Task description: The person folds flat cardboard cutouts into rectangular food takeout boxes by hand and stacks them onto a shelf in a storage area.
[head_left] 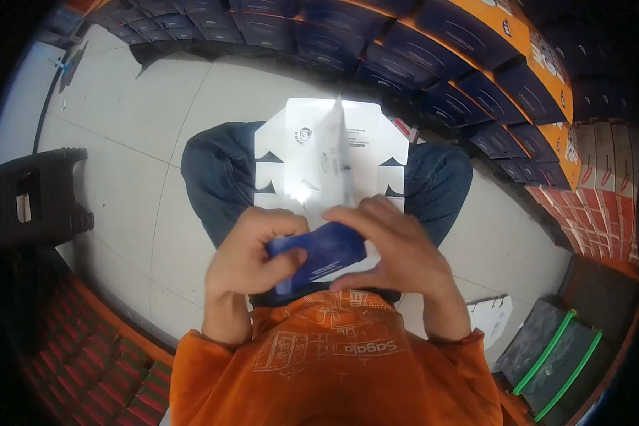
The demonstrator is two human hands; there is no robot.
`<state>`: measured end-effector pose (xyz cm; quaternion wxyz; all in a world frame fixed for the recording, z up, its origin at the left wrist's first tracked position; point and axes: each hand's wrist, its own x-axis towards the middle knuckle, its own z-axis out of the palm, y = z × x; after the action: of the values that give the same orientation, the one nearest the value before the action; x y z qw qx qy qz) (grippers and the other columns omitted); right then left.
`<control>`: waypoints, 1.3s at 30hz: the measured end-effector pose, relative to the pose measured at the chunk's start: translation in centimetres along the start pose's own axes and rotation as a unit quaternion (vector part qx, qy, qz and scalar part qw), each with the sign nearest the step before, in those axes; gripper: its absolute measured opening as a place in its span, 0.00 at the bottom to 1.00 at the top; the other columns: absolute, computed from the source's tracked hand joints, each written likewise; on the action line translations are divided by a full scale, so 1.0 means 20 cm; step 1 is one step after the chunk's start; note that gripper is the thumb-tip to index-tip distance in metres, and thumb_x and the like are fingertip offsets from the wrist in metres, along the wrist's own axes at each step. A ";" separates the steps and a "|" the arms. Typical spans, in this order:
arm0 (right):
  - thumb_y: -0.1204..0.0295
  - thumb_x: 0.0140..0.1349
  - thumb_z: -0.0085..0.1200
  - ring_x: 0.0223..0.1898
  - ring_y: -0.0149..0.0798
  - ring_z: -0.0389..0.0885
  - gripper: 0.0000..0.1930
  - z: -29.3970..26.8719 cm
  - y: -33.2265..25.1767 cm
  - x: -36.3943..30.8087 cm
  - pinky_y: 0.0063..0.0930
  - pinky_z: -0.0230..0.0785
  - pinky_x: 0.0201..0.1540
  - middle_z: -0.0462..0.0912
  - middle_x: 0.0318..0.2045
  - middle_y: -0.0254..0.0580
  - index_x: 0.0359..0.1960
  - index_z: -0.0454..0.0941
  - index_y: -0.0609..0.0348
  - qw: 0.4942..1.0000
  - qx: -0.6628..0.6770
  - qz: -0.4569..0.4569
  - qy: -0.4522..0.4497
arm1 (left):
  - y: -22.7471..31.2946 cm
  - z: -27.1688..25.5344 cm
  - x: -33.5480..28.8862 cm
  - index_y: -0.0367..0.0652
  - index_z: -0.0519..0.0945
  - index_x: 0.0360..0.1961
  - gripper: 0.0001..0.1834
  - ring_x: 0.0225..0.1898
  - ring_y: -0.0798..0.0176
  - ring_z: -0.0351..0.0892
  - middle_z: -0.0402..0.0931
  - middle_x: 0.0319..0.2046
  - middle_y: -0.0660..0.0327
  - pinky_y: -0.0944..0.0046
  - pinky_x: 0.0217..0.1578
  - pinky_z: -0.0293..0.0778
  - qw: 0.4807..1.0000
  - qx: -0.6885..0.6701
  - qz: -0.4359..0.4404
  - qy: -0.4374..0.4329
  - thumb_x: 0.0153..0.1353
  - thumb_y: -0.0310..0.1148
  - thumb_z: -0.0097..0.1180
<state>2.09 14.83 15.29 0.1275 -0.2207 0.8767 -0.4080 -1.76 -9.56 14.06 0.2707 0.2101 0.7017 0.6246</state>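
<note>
- While the left hand (252, 252) pinches the left part of a blue card piece (330, 252), its thumb lies flat over the face — this grip is narrow and holding.
- Around the right end of that same piece curves the right hand (397, 245), forefinger along the top edge, thumb lower down and well apart from it; I cannot tell whether this grip presses on the card or merely touches it.
- Between the two hands, just in front of the person's body, the blue card piece sits tilted, its right end higher than its left, with small pale print near its lower edge.
- Beyond the hands, a white die-cut card (302, 160) lies across the lap, notched along both sides and carrying small dark print.
- Near the middle of the white card rises a pale, blurred sheet (336, 167) — whether it is joined to the card, I cannot tell.
- Denim-covered legs (216, 174) spread out at either side of the white card.
- Navy and orange boxes (468, 35) stand stacked ahead and to the right, over a tiled floor (131, 135).
- Far to the left stands a dark stool (42, 199).
</note>
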 end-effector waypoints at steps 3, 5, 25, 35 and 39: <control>0.57 0.40 0.74 0.55 0.48 0.70 0.45 -0.19 0.20 -0.10 0.40 0.64 0.56 0.73 0.55 0.49 0.63 0.68 0.52 0.998 0.040 0.004 0.048 | 0.04 -0.15 -0.11 0.36 0.81 0.35 0.11 0.26 0.61 0.80 0.80 0.26 0.56 0.67 0.29 0.73 0.995 0.059 0.070 -0.045 0.49 0.25 0.64; 0.55 0.39 0.74 0.59 0.50 0.67 0.48 -0.31 0.24 -0.13 0.43 0.59 0.62 0.71 0.57 0.52 0.65 0.67 0.51 0.997 0.033 0.009 0.074 | 0.02 -0.23 -0.17 0.35 0.81 0.42 0.18 0.32 0.56 0.84 0.82 0.32 0.52 0.65 0.33 0.75 0.991 0.082 0.077 -0.068 0.48 0.25 0.67; 0.67 0.54 0.64 0.32 0.38 0.74 0.19 0.07 -0.07 -0.11 0.38 0.62 0.50 0.74 0.25 0.31 0.48 0.79 0.49 0.997 -0.052 -0.053 0.028 | -0.09 0.10 0.06 0.43 0.86 0.34 0.08 0.27 0.57 0.77 0.79 0.23 0.56 0.61 0.30 0.70 0.992 0.039 -0.009 -0.119 0.51 0.31 0.69; 0.57 0.48 0.69 0.51 0.46 0.75 0.19 0.04 -0.05 -0.11 0.44 0.61 0.54 0.78 0.49 0.41 0.42 0.84 0.43 0.940 -0.144 -0.156 0.269 | 0.10 0.15 0.00 0.30 0.77 0.46 0.14 0.38 0.64 0.83 0.82 0.40 0.56 0.65 0.37 0.81 0.971 -0.167 -0.004 0.170 0.64 0.31 0.57; 0.49 0.53 0.61 0.58 0.49 0.69 0.23 0.08 0.00 -0.10 0.46 0.55 0.60 0.75 0.58 0.38 0.46 0.82 0.47 0.929 -0.175 -0.159 0.283 | 0.18 0.23 0.07 0.26 0.70 0.51 0.16 0.42 0.55 0.84 0.80 0.41 0.47 0.59 0.38 0.85 0.874 -0.430 0.009 0.227 0.66 0.25 0.52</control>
<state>4.42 14.76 14.41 -0.2335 -0.2514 0.8873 -0.3083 0.05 -4.71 17.05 0.1620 -0.0680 0.4042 0.8976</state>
